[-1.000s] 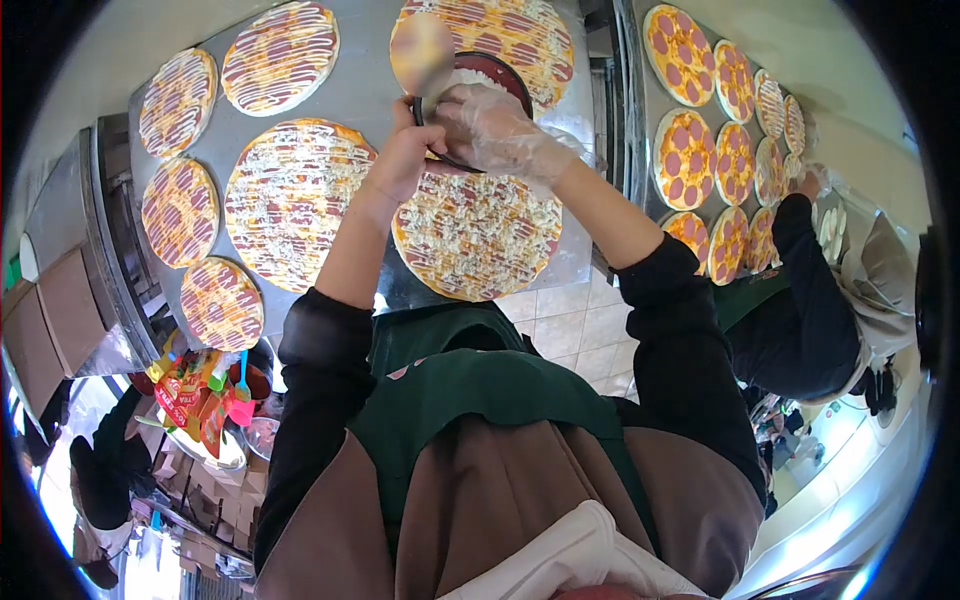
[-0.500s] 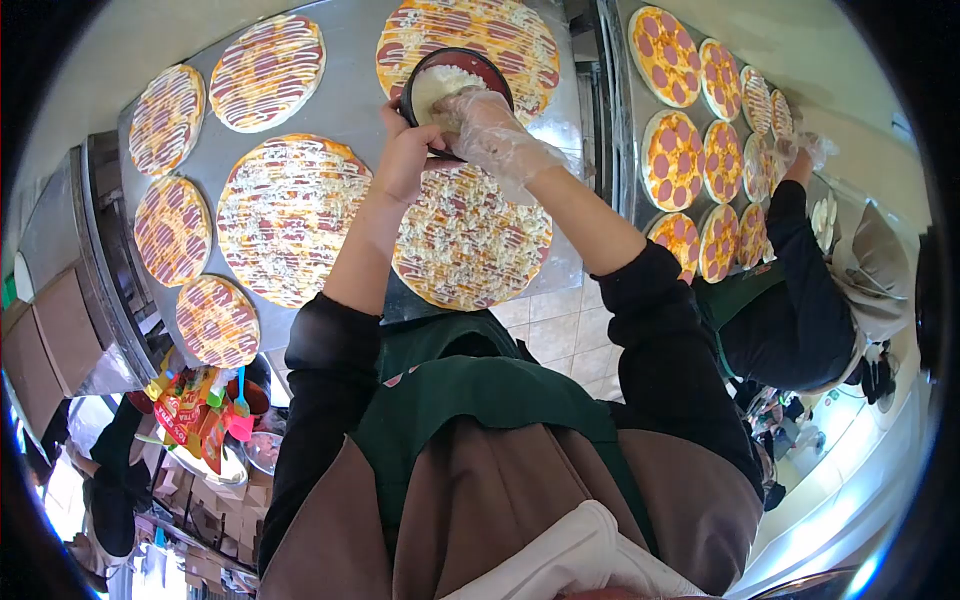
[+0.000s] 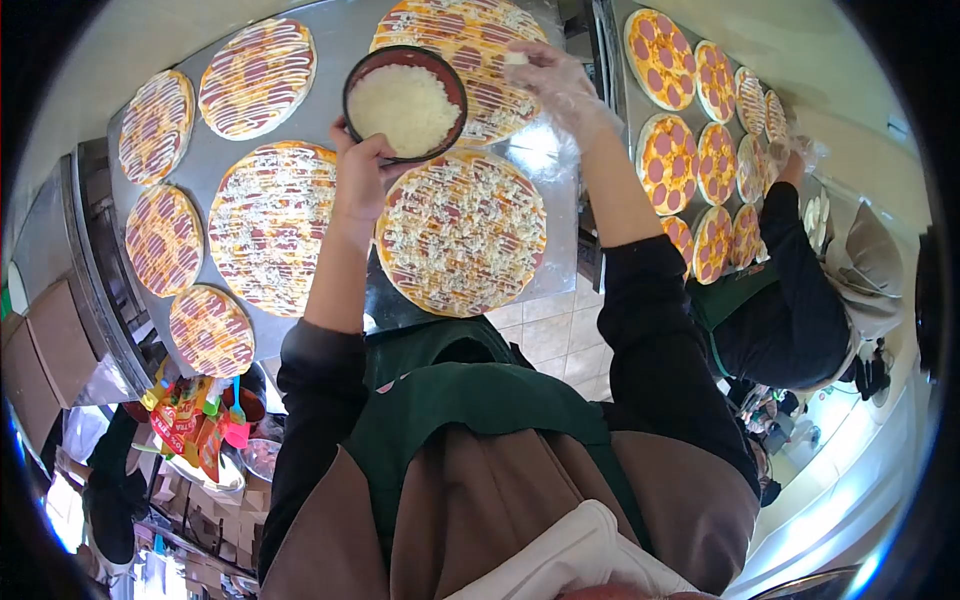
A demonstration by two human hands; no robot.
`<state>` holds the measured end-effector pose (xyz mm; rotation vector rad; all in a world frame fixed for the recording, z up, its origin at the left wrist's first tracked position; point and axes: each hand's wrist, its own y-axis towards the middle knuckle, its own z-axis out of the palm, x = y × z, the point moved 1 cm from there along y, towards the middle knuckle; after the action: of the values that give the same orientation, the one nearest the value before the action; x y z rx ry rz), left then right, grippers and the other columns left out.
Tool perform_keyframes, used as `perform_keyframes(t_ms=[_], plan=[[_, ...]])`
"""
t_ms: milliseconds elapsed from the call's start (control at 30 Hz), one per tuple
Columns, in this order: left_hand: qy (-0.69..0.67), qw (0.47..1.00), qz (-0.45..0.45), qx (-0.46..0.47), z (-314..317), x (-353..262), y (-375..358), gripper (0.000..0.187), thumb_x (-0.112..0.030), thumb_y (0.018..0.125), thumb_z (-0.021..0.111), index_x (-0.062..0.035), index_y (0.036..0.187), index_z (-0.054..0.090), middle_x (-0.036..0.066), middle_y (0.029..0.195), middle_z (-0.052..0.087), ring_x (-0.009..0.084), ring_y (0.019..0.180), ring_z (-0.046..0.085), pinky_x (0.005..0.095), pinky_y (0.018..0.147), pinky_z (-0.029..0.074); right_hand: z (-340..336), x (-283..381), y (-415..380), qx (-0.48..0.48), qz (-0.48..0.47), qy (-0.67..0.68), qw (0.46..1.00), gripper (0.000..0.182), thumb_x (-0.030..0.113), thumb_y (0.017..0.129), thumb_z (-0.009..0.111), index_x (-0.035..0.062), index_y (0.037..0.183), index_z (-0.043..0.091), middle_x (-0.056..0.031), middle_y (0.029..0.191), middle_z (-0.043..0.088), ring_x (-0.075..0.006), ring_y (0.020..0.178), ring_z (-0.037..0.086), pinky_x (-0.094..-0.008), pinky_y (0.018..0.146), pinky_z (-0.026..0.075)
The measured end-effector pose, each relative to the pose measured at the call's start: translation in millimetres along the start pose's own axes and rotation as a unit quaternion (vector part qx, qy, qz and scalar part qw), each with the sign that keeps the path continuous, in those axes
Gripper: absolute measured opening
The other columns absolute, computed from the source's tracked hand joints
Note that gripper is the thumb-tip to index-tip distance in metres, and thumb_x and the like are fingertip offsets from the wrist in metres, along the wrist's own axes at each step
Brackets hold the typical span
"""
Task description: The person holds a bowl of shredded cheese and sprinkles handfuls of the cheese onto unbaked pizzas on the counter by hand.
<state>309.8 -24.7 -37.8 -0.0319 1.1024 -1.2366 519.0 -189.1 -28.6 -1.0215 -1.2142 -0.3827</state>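
Note:
My left hand (image 3: 362, 175) grips the near left rim of a dark bowl (image 3: 460, 88), thumb on the edge. White grated cheese (image 3: 402, 110) fills the bowl. My right hand (image 3: 560, 85), in a clear plastic glove, is closed with a bit of white cheese at its fingertips, over the right side of a large pizza (image 3: 490, 40) with sliced topping and sauce stripes. Below the bowl lies a large pizza (image 3: 462, 232) strewn with white cheese. Another cheese-strewn pizza (image 3: 270, 225) is to its left, partly behind my left forearm.
Several smaller sauce-striped pizzas (image 3: 258, 78) line the left of the metal table (image 3: 350, 50). At right, a co-worker's gloved hand (image 3: 797, 152) is by more pizzas (image 3: 668, 165) on a second table. Packets (image 3: 185, 415) and a blue utensil (image 3: 236, 400) sit lower left.
My right hand has come out of the bowl and moved right, over the top pizza, with cheese in its fingers. The bowl has shifted left in my left hand.

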Motion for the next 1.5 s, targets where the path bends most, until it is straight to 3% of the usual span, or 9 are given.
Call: perform_keyframes(t_ms=[33, 133, 267, 400, 600, 900, 1200, 1300, 1500], plan=[[-0.007, 1.0, 0.003, -0.009, -3, -4, -5, 0.065, 0.006, 0.067, 0.043, -0.0096, 0.124, 0.017, 0.018, 0.119, 0.037, 0.0343, 0.099, 0.054, 0.0479, 0.073, 0.057, -10, -3, 7, -0.012, -0.039, -0.08, 0.996, 0.04, 0.003, 0.07, 0.069, 0.0029, 0.109, 0.059, -0.0058, 0.102, 0.062, -0.0129, 0.083, 0.059, -0.0231, 0.075, 0.048], [-0.008, 0.999, 0.034, -0.031, -18, -9, -17, 0.058, 0.006, 0.07, 0.037, -0.0092, 0.125, 0.024, 0.014, 0.119, 0.043, 0.0341, 0.103, 0.054, 0.0517, 0.075, 0.056, -39, -15, 29, -0.056, -0.005, -0.138, 0.989, 0.041, 0.005, 0.069, 0.07, 0.0033, 0.109, 0.06, -0.0069, 0.101, 0.062, -0.0137, 0.082, 0.06, -0.0236, 0.071, 0.049], [-0.019, 0.999, 0.043, -0.027, -29, -15, -36, 0.055, 0.008, 0.068, 0.04, -0.0102, 0.119, 0.026, 0.014, 0.11, 0.045, 0.0282, 0.091, 0.057, 0.0465, 0.074, 0.056, -70, -43, 55, -0.081, -0.109, -0.238, 0.962, 0.033, 0.013, 0.069, 0.068, 0.0021, 0.1, 0.064, -0.0066, 0.087, 0.065, -0.0108, 0.077, 0.059, -0.0222, 0.068, 0.047], [-0.02, 0.999, 0.031, -0.016, -43, -11, -50, 0.062, 0.008, 0.066, 0.039, -0.0125, 0.124, 0.031, 0.01, 0.112, 0.047, 0.0176, 0.078, 0.055, 0.0287, 0.059, 0.053, -71, -49, 43, -0.092, -0.136, -0.309, 0.937, 0.027, 0.014, 0.069, 0.066, 0.0024, 0.094, 0.066, -0.0056, 0.082, 0.064, -0.0101, 0.075, 0.058, -0.0225, 0.067, 0.046], [-0.028, 0.999, 0.011, -0.032, -61, -4, -66, 0.073, 0.009, 0.065, 0.04, -0.0157, 0.133, 0.03, 0.005, 0.114, 0.048, 0.0094, 0.076, 0.047, 0.0203, 0.06, 0.042, -64, -39, 25, -0.113, -0.05, -0.299, 0.946, 0.025, 0.014, 0.068, 0.065, 0.0035, 0.09, 0.068, -0.0053, 0.081, 0.065, -0.0107, 0.073, 0.058, -0.0242, 0.068, 0.046], [-0.084, 0.996, -0.002, -0.027, -61, -10, -79, 0.074, 0.01, 0.066, 0.04, -0.0138, 0.136, 0.028, 0.008, 0.128, 0.041, 0.0192, 0.11, 0.048, 0.0266, 0.085, 0.045, -72, -39, 25, -0.114, -0.018, -0.324, 0.939, 0.028, 0.017, 0.067, 0.07, 0.0043, 0.092, 0.068, -0.0053, 0.086, 0.065, -0.0119, 0.077, 0.058, -0.0241, 0.071, 0.045], [-0.1, 0.994, 0.006, -0.03, -73, -5, -78, 0.08, 0.012, 0.066, 0.038, -0.0141, 0.14, 0.023, 0.008, 0.134, 0.036, 0.0208, 0.117, 0.044, 0.0283, 0.09, 0.044, -66, -34, 22, -0.114, -0.019, -0.337, 0.934, 0.025, 0.015, 0.069, 0.068, 0.0036, 0.091, 0.068, -0.0045, 0.081, 0.065, -0.011, 0.072, 0.058, -0.023, 0.068, 0.044], [-0.086, 0.996, 0.001, -0.028, -72, -6, -79, 0.08, 0.012, 0.066, 0.037, -0.0143, 0.14, 0.023, 0.009, 0.135, 0.035, 0.0215, 0.117, 0.044, 0.0296, 0.091, 0.043, -72, -36, 34, -0.1, 0.002, -0.353, 0.93, 0.026, 0.016, 0.071, 0.068, 0.0051, 0.095, 0.067, -0.0048, 0.089, 0.066, -0.0133, 0.081, 0.059, -0.0256, 0.076, 0.045], [-0.099, 0.995, 0.0, -0.03, -63, -12, -83, 0.08, 0.012, 0.064, 0.037, -0.0141, 0.139, 0.024, 0.009, 0.133, 0.037, 0.0225, 0.118, 0.043, 0.031, 0.092, 0.041, -77, -20, 66, -0.126, -0.077, -0.392, 0.908, 0.024, 0.021, 0.071, 0.065, 0.0064, 0.089, 0.069, -0.0066, 0.084, 0.067, -0.0145, 0.075, 0.06, -0.0249, 0.072, 0.046]])
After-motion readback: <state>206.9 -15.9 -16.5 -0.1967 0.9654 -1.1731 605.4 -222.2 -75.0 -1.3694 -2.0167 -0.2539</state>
